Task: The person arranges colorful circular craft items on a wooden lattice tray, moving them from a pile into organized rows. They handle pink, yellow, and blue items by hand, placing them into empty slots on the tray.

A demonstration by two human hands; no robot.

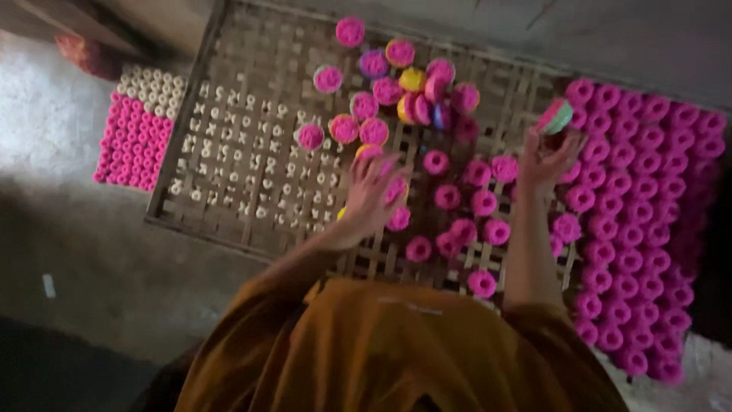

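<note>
Dim concrete floor, with a woven bamboo tray [229,221] laid flat on it, seen from above the person's head and brown-orange shirt [396,343]. The tray's left half shows only rows of small pale pegs [244,164], nothing seated on them. Its middle and right carry loose pink spools [465,206], roughly 20, some upright and some tipped, plus a far cluster with yellow and purple cores [412,84]. Left hand [374,194] lies low on the tray near its middle, fingers spread over 1 or 2 pink spools; motion blur, so I cannot tell if it grips one. Right hand [547,160] is raised over the tray's right edge, fingertips pinching a green-and-pink spool [555,116] from below. Right of the tray sits a tightly packed block of pink spools [648,214] in neat rows, many dozens. Far left, a smaller block of pink and cream spools [137,130]. Judging by layout: the packed blocks look finished, the tray is partly worked, and the loose spools are what remains to handle.
</note>
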